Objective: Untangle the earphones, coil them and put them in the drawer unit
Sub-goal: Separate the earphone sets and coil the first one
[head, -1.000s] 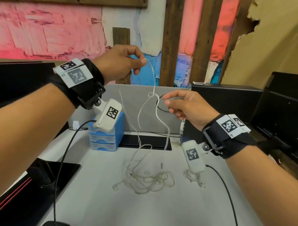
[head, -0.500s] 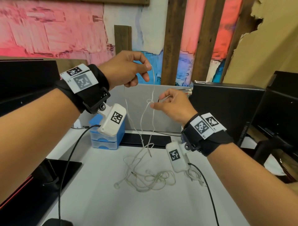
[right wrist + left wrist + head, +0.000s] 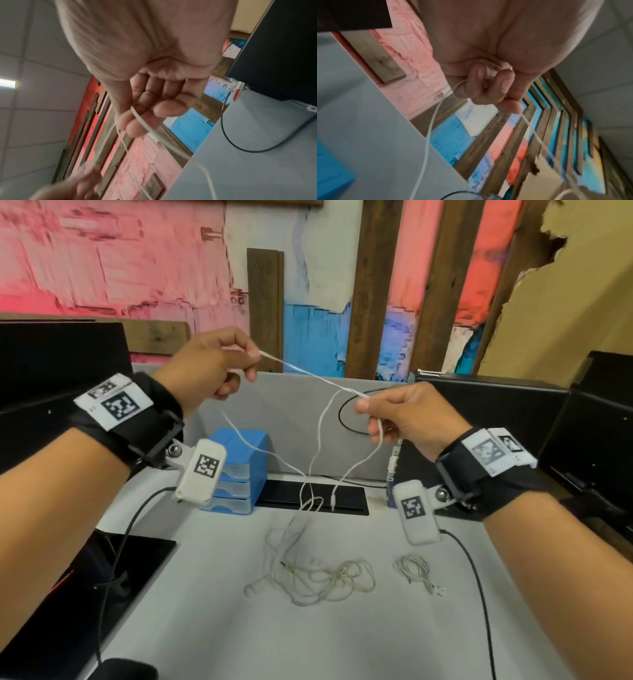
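Left hand (image 3: 205,368) pinching white cord (image 3: 308,376) between thumb and forefinger, other fingers (image 3: 476,83) curled in. Right hand (image 3: 407,416) pinching same cord at thumb and fingertip (image 3: 135,128), remaining fingers loosely bent. Cord stretching taut between both hands, raised above table (image 3: 308,638). Strands dropping from both pinches, trailing into tangle (image 3: 318,573) lying mid-table. Second small bundle (image 3: 416,571) sitting right of tangle, apart. Blue drawer unit (image 3: 239,470) standing at table back, left of hanging strands, partly hidden behind left wrist camera (image 3: 202,472). Showing no readable text anywhere; only square black-and-white marker codes on wristbands and wrist cameras. Blurring in both wrist views. Losing strand crossings inside tangle; earbuds hard to separate. Cutting off black boxes (image 3: 513,419) at right edge.
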Available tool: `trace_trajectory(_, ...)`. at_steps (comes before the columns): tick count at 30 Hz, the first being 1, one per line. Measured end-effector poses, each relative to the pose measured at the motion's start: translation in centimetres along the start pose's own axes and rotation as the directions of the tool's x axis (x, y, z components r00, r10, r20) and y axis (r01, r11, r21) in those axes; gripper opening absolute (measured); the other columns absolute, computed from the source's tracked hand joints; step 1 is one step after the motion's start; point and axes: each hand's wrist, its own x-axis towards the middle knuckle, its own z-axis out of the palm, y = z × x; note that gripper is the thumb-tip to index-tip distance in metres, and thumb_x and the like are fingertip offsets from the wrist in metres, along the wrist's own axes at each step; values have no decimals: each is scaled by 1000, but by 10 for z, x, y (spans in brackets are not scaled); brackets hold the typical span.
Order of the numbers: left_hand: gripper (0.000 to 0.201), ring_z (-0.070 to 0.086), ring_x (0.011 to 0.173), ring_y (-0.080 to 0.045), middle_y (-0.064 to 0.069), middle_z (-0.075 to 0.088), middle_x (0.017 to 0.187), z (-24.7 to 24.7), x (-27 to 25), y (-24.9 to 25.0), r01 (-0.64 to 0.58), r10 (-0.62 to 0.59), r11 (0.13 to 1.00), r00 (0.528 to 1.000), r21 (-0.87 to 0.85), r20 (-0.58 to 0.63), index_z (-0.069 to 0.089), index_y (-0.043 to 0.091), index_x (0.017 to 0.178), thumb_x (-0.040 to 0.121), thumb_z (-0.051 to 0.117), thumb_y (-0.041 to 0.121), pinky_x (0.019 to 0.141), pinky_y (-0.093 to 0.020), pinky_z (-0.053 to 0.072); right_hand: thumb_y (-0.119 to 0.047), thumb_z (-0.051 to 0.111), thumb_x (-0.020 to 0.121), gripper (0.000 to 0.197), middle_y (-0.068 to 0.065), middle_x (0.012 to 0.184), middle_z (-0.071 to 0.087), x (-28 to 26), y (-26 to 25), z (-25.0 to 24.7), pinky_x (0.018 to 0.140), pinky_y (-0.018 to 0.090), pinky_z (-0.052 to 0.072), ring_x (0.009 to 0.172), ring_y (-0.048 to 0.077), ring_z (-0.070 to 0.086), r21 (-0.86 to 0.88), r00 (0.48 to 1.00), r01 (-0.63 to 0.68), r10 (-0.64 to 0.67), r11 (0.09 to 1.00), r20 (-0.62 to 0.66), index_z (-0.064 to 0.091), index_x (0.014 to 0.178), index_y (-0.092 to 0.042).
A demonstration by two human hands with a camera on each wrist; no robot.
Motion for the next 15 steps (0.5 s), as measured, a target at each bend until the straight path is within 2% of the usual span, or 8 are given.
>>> trace_trajectory(2, 19, 39, 39, -10, 1, 61, 61, 2, -3, -16, 51, -54, 995, 998, 87, 35, 60, 20, 77, 92, 61, 8, 47, -20, 25, -27, 70, 87, 20, 3, 57, 64, -1, -7, -10, 58, 28, 46, 49, 14, 57, 60, 999, 48, -48, 997, -1, 76, 90, -7)
trace_trajectory(4, 16, 56, 55, -14, 1, 71, 75, 14, -11, -19, 84, -102, 988, 984, 129, 143, 63, 21, 84, 81, 75, 11, 60, -27, 39, -29, 69, 89, 20, 1, 54, 59, 3, -14, -14, 55, 26, 46, 47, 13, 53, 62, 997, 81, -80, 995, -9, 76, 88, -10)
trace_trajectory(6, 40, 70, 86, -15, 3, 75, 101, 36, -14, -10, 90, -127, 987, 944, 131, 305, 64, 25, 104, 70, 86, 23, 84, -29, 48, -30, 68, 90, 22, 1, 52, 55, 8, -21, -10, 50, 22, 43, 46, 11, 48, -4, 994, 112, -112, 994, -14, 77, 87, -11)
trace_trajectory(7, 51, 71, 94, -13, 3, 74, 109, 50, -14, -1, 83, -127, 988, 921, 131, 368, 62, 25, 115, 70, 86, 26, 89, -29, 50, -30, 67, 91, 23, 1, 51, 53, 10, -24, -5, 48, 21, 41, 45, 11, 45, -42, 993, 122, -122, 992, -6, 77, 88, -9)
trace_trajectory(9, 40, 71, 82, -9, -2, 74, 104, 80, -13, 14, 37, -90, 991, 901, 130, 424, 62, 17, 120, 83, 75, 23, 80, -24, 55, -30, 66, 92, 26, -2, 46, 49, 12, -32, 3, 44, 20, 37, 42, 10, 41, -95, 990, 138, -139, 986, 3, 76, 88, -6)
trace_trajectory(11, 17, 64, 63, -9, -2, 75, 87, 102, -9, 17, -15, -50, 987, 919, 160, 391, 69, 8, 106, 93, 65, 19, 68, -24, 53, -30, 64, 94, 26, -4, 43, 47, 14, -42, 3, 42, 20, 35, 41, 9, 39, -103, 987, 152, -156, 983, -38, 75, 85, -8)
trace_trajectory(13, 13, 63, 58, -10, 1, 74, 79, 112, -5, 4, -6, -65, 984, 918, 176, 391, 70, 11, 94, 96, 60, 18, 65, -25, 53, -30, 62, 94, 24, -5, 44, 46, 15, -55, -6, 40, 20, 34, 40, 9, 37, -62, 974, 183, -189, 981, -126, 73, 81, -14)
trace_trajectory(15, 14, 67, 58, -10, -2, 73, 79, 112, -6, -16, 64, -123, 986, 901, 153, 415, 68, 9, 91, 97, 57, 15, 67, -29, 57, -27, 63, 93, 21, -7, 44, 46, 18, -71, -23, 38, 19, 33, 39, 8, 37, 30, 938, 241, -225, 970, -263, 71, 76, -16)
